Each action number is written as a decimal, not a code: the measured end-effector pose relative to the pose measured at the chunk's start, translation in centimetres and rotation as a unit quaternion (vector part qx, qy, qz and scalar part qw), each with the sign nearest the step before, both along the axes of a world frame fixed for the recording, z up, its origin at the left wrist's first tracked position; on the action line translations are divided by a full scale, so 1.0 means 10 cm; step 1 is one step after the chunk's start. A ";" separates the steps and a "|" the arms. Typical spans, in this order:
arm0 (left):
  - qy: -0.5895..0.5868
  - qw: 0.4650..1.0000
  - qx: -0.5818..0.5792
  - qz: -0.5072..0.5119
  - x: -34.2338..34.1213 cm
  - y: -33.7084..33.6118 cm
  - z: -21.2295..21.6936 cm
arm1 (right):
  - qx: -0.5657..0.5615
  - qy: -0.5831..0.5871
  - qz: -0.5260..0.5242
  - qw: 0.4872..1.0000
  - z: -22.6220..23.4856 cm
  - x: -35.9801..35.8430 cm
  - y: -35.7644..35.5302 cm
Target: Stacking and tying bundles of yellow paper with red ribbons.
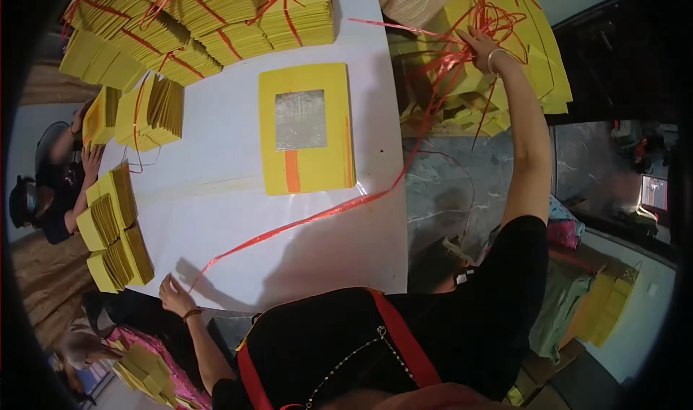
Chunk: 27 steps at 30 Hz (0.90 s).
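A red plastic ribbon point(303, 222) stretches in a long slack curve across the white table. Its near end is pinched in the fingers of my left hand point(175, 297) at the table's front left edge. Far to the right, my right hand point(482, 50) is closed on a gathered bunch of the same ribbon, beside a red tangle point(498, 20) lying on yellow sheets. Between the hands and farther back lies a squared stack of yellow paper point(309, 172) with a silver square on top and an orange stripe below it. Neither hand touches this stack.
Bundles of yellow paper tied with red ribbon point(216, 20) fill the table's far left. Smaller yellow bundles point(115, 229) line its left edge, where another person point(54, 179) handles one. Another person point(86, 349) is at the lower left. Yellow sheets point(534, 71) lie beyond the table's right edge.
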State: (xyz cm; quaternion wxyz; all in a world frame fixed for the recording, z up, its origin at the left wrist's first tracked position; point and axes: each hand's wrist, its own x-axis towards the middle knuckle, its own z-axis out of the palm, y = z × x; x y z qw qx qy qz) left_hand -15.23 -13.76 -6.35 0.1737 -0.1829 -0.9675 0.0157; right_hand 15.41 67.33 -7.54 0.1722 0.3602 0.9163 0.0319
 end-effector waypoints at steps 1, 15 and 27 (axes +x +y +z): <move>0.007 0.994 0.056 -0.091 0.05 0.20 -0.01 | 0.026 -0.004 0.007 1.000 0.10 -0.02 -0.08; -0.221 0.814 0.123 -0.522 1.63 2.63 -0.39 | -0.264 0.388 -0.132 0.873 0.83 0.86 -0.24; -0.240 0.653 0.698 -0.168 -0.22 0.73 1.21 | -0.041 0.285 -0.056 0.956 1.59 1.01 -1.07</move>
